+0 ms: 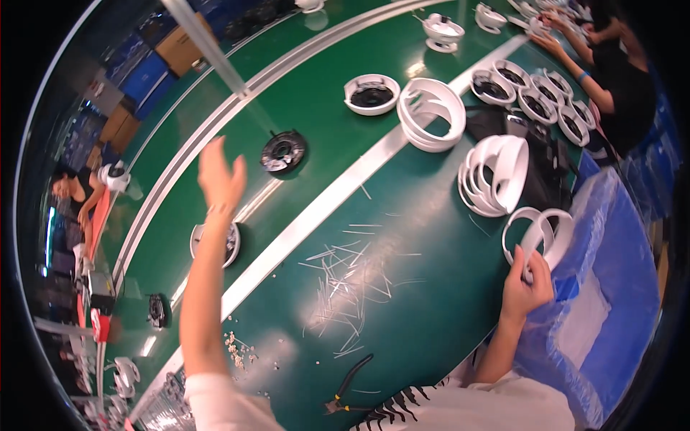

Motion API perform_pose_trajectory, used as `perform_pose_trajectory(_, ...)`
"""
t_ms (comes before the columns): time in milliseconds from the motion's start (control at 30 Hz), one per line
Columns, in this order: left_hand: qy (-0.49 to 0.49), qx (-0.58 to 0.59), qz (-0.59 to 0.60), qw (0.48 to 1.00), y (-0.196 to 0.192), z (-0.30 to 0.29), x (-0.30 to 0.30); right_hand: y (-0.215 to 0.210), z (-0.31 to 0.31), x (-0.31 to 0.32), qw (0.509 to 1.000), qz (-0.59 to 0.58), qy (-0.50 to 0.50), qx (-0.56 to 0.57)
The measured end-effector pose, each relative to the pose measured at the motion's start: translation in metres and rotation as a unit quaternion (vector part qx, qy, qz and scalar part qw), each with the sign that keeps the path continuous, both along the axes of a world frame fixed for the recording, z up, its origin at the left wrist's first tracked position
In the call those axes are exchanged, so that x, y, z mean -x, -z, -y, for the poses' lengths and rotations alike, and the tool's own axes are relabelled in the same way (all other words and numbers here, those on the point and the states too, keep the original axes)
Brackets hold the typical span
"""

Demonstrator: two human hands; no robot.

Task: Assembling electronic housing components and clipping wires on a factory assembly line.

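My left hand [221, 179] reaches out over the green conveyor belt, its fingers stretched and the thumb apart, with nothing in it. Nearest to it is a round black part [283, 152] lying on the belt, just right of the fingers. Partly behind my left forearm sits a white round housing [231, 244]. At the right, my right hand [528, 284] is closed on the lower edge of a white plastic ring [558, 237]. Farther back, more white rings stand in nested groups, one stack [493, 176] close by and another [431, 115] at the belt's edge.
Diagonal cutters [343, 391] and scattered thin clear strips [345, 276] lie on the green table. A blue plastic-lined bin [611, 273] stands at right. White housings with black insides [535, 105] are grouped far right, near a co-worker in black [622, 86]. Another person [83, 194] sits far left.
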State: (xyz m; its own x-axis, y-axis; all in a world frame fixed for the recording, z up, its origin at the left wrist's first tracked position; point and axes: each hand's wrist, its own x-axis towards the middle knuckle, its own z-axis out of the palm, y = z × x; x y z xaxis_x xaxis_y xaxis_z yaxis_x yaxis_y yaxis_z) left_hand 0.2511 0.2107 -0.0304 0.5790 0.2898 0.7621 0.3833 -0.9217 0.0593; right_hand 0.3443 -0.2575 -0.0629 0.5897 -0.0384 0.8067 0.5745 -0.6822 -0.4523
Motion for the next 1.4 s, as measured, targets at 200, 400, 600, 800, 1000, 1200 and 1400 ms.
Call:
perform_pose_trajectory(200, -0.222, 0.425, -0.117, 0.869, 0.053, -0.029, -0.105, -0.035, -0.020, 0.062, 0.948, -0.017, -0.311, 0.064)
perform_pose_trajectory(400, -0.067, 0.518, 0.012, 0.852, 0.057, -0.027, -0.091, -0.019, -0.046, 0.102, 0.840, -0.226, -0.472, 0.143)
perform_pose_trajectory(600, 0.122, 0.694, 0.085, 0.705, 0.002, 0.048, 0.000, -0.038, -0.053, 0.082, 0.822, -0.254, -0.410, 0.303)
perform_pose_trajectory(800, 0.211, 0.733, 0.150, 0.629, -0.031, 0.116, 0.075, -0.028, -0.044, 0.071, 0.729, -0.362, -0.431, 0.389)
perform_pose_trajectory(1000, 0.254, 0.721, 0.242, 0.598, -0.034, 0.162, 0.121, -0.033, -0.046, 0.092, 0.719, -0.326, -0.439, 0.429)
perform_pose_trajectory(1200, 0.309, 0.691, 0.294, 0.583, -0.015, 0.207, 0.137, -0.037, -0.087, 0.092, 0.716, -0.385, -0.563, -0.147)
perform_pose_trajectory(1400, 0.372, 0.671, 0.277, 0.578, 0.003, 0.251, 0.145, -0.051, -0.143, 0.131, 0.663, -0.372, -0.632, -0.154)
